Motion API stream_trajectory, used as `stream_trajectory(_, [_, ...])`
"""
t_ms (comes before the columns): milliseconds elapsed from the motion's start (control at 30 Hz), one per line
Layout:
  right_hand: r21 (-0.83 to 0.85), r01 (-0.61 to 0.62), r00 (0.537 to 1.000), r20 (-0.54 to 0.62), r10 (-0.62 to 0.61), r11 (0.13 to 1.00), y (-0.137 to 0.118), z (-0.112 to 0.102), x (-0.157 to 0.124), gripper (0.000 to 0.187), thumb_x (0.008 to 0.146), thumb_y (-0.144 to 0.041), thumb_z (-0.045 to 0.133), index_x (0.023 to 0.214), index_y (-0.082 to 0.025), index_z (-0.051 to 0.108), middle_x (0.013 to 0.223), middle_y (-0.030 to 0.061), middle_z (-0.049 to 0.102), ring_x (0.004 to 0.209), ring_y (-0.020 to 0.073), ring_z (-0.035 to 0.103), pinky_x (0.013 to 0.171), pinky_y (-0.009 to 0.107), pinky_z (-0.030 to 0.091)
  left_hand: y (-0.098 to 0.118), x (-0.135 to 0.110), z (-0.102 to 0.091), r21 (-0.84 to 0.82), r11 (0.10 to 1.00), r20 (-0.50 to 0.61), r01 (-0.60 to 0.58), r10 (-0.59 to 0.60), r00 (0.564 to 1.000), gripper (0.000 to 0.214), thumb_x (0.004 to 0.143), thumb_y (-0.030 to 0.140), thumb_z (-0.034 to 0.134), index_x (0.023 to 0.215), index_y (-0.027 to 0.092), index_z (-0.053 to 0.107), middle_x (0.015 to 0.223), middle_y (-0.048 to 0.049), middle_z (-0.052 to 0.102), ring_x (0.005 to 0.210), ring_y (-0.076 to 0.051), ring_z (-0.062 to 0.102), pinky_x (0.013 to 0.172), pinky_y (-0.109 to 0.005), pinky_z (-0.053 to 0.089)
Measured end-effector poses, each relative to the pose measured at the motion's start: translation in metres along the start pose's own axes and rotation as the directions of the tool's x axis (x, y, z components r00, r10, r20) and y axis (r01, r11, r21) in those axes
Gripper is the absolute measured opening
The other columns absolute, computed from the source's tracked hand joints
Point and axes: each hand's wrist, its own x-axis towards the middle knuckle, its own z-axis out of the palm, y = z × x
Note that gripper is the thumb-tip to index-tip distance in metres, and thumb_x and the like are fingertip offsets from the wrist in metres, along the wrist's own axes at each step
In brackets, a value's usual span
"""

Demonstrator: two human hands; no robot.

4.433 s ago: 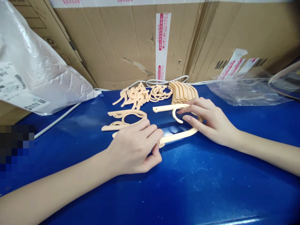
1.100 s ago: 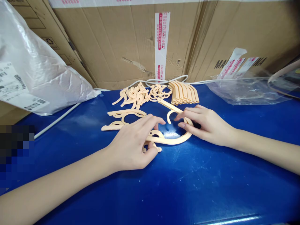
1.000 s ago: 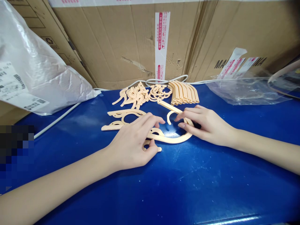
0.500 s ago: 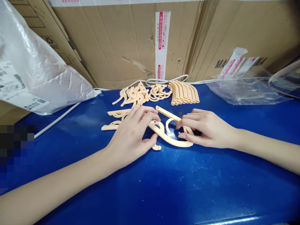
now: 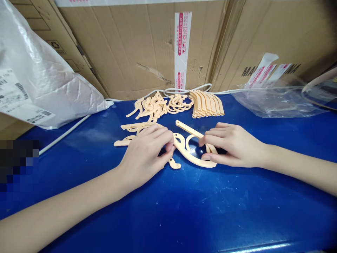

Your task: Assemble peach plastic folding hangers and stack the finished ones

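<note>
A cream plastic folding hanger (image 5: 191, 158) lies folded on the blue table (image 5: 184, 211) between my hands. My left hand (image 5: 146, 154) has its fingers curled and pinched on the hanger's left arm, near a small end piece (image 5: 174, 164). My right hand (image 5: 231, 144) is closed on the hanger's right side, by its hook (image 5: 188, 142) and a straight arm (image 5: 188, 129). Behind lie a pile of loose cream parts (image 5: 155, 105), a row of stacked arms (image 5: 207, 103) and one more hanger piece (image 5: 130, 133) to the left.
Large cardboard boxes (image 5: 147, 49) wall off the back of the table. A white plastic bag with labels (image 5: 34, 80) sits at the left, clear plastic bags (image 5: 279, 100) at the right. A white cable (image 5: 65, 133) runs along the back left.
The hanger was spread wide earlier; my hands have folded its arms inward into a compact shape. My left hand moved up and right, closing its fingers on the left arm.
</note>
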Motion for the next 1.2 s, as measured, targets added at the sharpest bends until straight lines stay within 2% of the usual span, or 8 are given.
stream_trajectory(200, [0.025, 0.006, 1.0, -0.017, -0.005, 1.0, -0.001, 0.0, -0.001, 0.033, 0.097, -0.046, 0.043, 0.092, -0.018, 0.059, 0.072, 0.0009, 0.062, 0.059, 0.0137, 0.048, 0.065, 0.03, 0.034, 0.0, -0.001, 0.002, 0.011, 0.999, 0.029, 0.03, -0.03, 0.999, 0.018, 0.088, 0.015, 0.052, 0.072, 0.019, 0.044, 0.079, 0.0012, 0.061, 0.083, -0.016, 0.054, 0.073, -0.029, 0.041])
stream_trajectory(333, [0.05, 0.065, 0.998, -0.025, -0.064, 0.997, 0.0, 0.001, -0.002, 0.036, 0.096, -0.048, 0.042, 0.093, -0.017, 0.058, 0.07, 0.0007, 0.06, 0.058, 0.0139, 0.046, 0.063, 0.029, 0.033, 0.0, -0.001, 0.003, -0.006, 0.998, 0.02, 0.068, -0.068, 0.997, 0.017, 0.086, 0.017, 0.052, 0.072, 0.019, 0.044, 0.081, -0.0009, 0.062, 0.085, -0.018, 0.055, 0.071, -0.03, 0.041])
stream_trajectory(500, [0.091, 0.102, 0.995, -0.017, -0.101, 0.991, -0.003, 0.001, -0.002, 0.046, 0.084, -0.061, 0.055, 0.094, -0.017, 0.057, 0.07, -0.0002, 0.06, 0.06, 0.0147, 0.047, 0.061, 0.029, 0.033, 0.001, 0.0, 0.001, -0.031, 0.993, 0.041, 0.114, -0.112, 0.993, 0.015, 0.088, 0.021, 0.049, 0.073, 0.019, 0.045, 0.084, -0.003, 0.061, 0.084, -0.019, 0.056, 0.072, -0.032, 0.042])
stream_trajectory(600, [0.107, 0.096, 0.995, -0.013, -0.095, 0.99, -0.004, 0.0, -0.002, 0.039, 0.085, -0.053, 0.058, 0.098, -0.016, 0.057, 0.074, 0.0006, 0.061, 0.062, 0.0149, 0.05, 0.062, 0.028, 0.034, 0.002, 0.001, 0.002, -0.04, 0.991, 0.06, 0.127, -0.124, 0.99, 0.015, 0.089, 0.023, 0.047, 0.075, 0.019, 0.046, 0.087, -0.0039, 0.062, 0.087, -0.02, 0.056, 0.074, -0.034, 0.042])
stream_trajectory(767, [0.093, 0.094, 0.995, 0.01, -0.095, 0.991, -0.003, 0.001, -0.004, 0.024, 0.091, -0.039, 0.052, 0.099, -0.016, 0.057, 0.074, 0.0014, 0.062, 0.062, 0.0151, 0.05, 0.062, 0.029, 0.035, 0.003, 0.001, 0.001, -0.014, 0.993, 0.108, 0.121, -0.119, 0.987, 0.015, 0.091, 0.026, 0.041, 0.08, 0.019, 0.049, 0.092, -0.0047, 0.063, 0.089, -0.021, 0.055, 0.075, -0.035, 0.042])
stream_trajectory(900, [0.082, 0.076, 0.996, 0.034, -0.079, 0.994, -0.004, 0.002, -0.004, 0.025, 0.092, -0.04, 0.051, 0.098, -0.017, 0.058, 0.075, 0.0024, 0.063, 0.063, 0.0161, 0.053, 0.061, 0.03, 0.035, 0.01, -0.004, -0.005, 0.105, 0.994, 0.162, 0.04, -0.057, 0.985, 0.016, 0.087, 0.017, 0.033, 0.083, 0.019, 0.049, 0.091, -0.005, 0.064, 0.083, -0.023, 0.056, 0.074, -0.04, 0.04])
stream_trajectory(1033, [0.094, 0.075, 0.997, 0.021, -0.077, 0.993, -0.004, 0.001, -0.003, 0.025, 0.093, -0.04, 0.05, 0.099, -0.018, 0.058, 0.077, 0.0024, 0.065, 0.064, 0.0162, 0.053, 0.062, 0.03, 0.036, 0.029, -0.013, -0.01, 0.281, 0.958, 0.208, -0.053, -0.007, 0.978, 0.023, 0.082, 0.014, 0.034, 0.09, 0.014, 0.056, 0.092, -0.0109, 0.065, 0.086, -0.028, 0.06, 0.078, -0.047, 0.042])
stream_trajectory(1200, [0.101, 0.066, 0.997, 0.023, -0.068, 0.993, -0.004, 0.001, -0.002, 0.025, 0.093, -0.041, 0.05, 0.101, -0.018, 0.058, 0.079, 0.0023, 0.066, 0.066, 0.016, 0.055, 0.063, 0.029, 0.037, 0.049, -0.022, -0.013, 0.401, 0.916, 0.228, -0.034, -0.064, 0.972, 0.032, 0.077, 0.014, 0.039, 0.1, 0.011, 0.061, 0.099, -0.015, 0.064, 0.082, -0.032, 0.061, 0.069, -0.046, 0.046])
